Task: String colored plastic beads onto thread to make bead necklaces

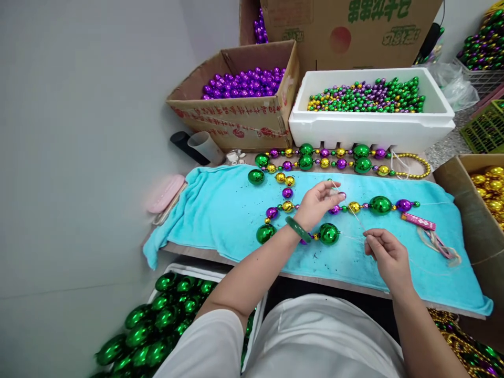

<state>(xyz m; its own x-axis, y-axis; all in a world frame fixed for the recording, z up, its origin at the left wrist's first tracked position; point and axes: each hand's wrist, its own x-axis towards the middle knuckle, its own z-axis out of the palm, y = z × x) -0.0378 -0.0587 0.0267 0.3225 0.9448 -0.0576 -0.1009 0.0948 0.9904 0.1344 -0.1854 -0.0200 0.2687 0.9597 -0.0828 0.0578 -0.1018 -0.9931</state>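
Observation:
A thin pale string (356,217) stretches slantwise between my two hands over the blue towel (220,210). One end is pinched in the fingertips of my left hand (317,203), which wears a green bangle (298,229). Lower and to the right, my right hand (389,256) grips the string between thumb and forefinger. Beneath the string lies a row of green, gold and purple beads, with a large green bead (380,205) near its right end. Another green bead (328,234) rests below my left wrist, which hides part of that strand.
Behind the towel stand a cardboard box (232,122) of purple beads and a white foam box (370,128) of mixed beads. A finished-looking strand (324,163) lies along the back. A pink lighter-like stick (418,221) and loose cords (439,245) sit at right.

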